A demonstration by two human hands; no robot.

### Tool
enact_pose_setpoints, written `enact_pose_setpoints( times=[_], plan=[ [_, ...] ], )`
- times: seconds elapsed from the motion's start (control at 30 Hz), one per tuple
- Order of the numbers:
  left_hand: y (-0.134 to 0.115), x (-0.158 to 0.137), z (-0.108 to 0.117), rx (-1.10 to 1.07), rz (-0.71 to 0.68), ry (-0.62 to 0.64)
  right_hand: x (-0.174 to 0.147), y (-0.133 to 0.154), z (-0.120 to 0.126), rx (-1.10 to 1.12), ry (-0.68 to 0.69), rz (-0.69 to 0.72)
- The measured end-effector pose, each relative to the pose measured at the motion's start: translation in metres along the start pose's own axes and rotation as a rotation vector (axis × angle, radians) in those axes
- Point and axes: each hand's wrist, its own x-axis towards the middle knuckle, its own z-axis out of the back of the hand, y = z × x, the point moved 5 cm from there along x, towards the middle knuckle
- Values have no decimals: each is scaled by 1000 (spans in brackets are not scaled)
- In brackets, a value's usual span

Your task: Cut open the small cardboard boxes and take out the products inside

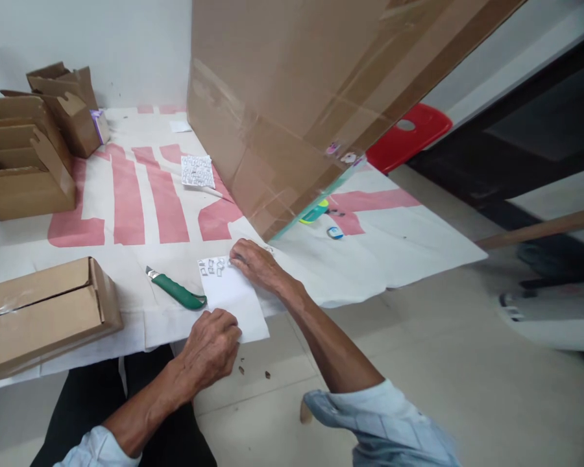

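Two bare forearms come up from rolled light-blue sleeves, reaching over dark trousers to the table edge. Left hand, knuckles up, wrist nearly straight: its fingers are curled nearly closed on the lower left edge of a white sticker sheet, whose near end juts past the table over the tiled floor. Right hand comes in from the right, wrist bent inward, thumb and fingertips bunched at the sheet's upper right corner; what they pinch, if anything, I cannot tell. Small dark-outlined shapes line that top end, too small to read. Just left lies a green utility knife, blade out, and beyond the left hand a closed, taped carton. Across the white tablecloth run big pinkish-red printed strokes, partly covered, no whole word legible. A tall taped cardboard box towers just past the right hand, a small blue-and-white disc near its base. Farther off, a paper square is packed with tiny unreadable marks; open cartons stand far left, a red stool to the right.
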Motion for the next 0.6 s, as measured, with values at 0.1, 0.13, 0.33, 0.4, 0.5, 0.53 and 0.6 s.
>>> enact_pose_setpoints(
  times=[0.1,0.13,0.33,0.4,0.5,0.53,0.6],
  plan=[
    [0,1,0,-3,1,3,3,-3,0,-30,24,-16],
    [0,1,0,-5,-1,5,4,-3,0,-44,35,-23],
    [-1,3,2,13,-10,11,12,0,1,-156,140,-21],
    [-1,3,2,21,-5,11,14,-1,1,-169,168,-34],
    [-1,4,2,27,-18,1,19,-6,2,-139,199,-70],
    [-1,4,2,28,-26,-6,20,-8,2,-124,203,-80],
    [0,5,3,24,-36,-28,23,-11,4,-97,210,-88]
  ],
)
